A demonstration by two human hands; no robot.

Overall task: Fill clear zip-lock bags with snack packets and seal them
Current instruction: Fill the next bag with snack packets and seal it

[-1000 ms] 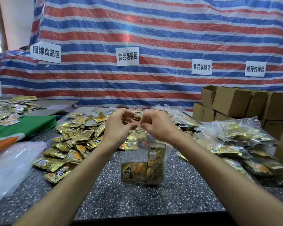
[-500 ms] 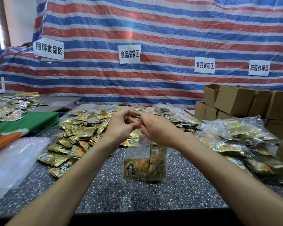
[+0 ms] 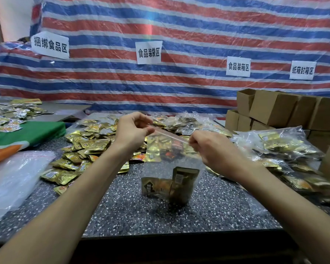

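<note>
The bag [image 3: 156, 168], thin clear plastic, hangs upright from both hands, its bottom down at the speckled grey stone table [image 3: 217, 212]. Its zip strip [image 3: 170, 134] is stretched taut. The left hand [image 3: 131, 133] pinches the strip's left end with curled fingers. The right hand [image 3: 215, 149] pinches the right end, slightly lower. At the bag's bottom sit a few flat, glossy gold foil packets [image 3: 179, 185]. Left of the bag lies a heap [image 3: 84, 147] of the same crinkled foil, and further left a soft stack of clear film [image 3: 11, 178]. Right of the bag lie lumpy, shiny filled bags [image 3: 286, 149], with plain brown cardboard boxes [image 3: 272, 109] behind them. Behind the bag hangs a striped woven tarp [image 3: 179, 35].
</note>
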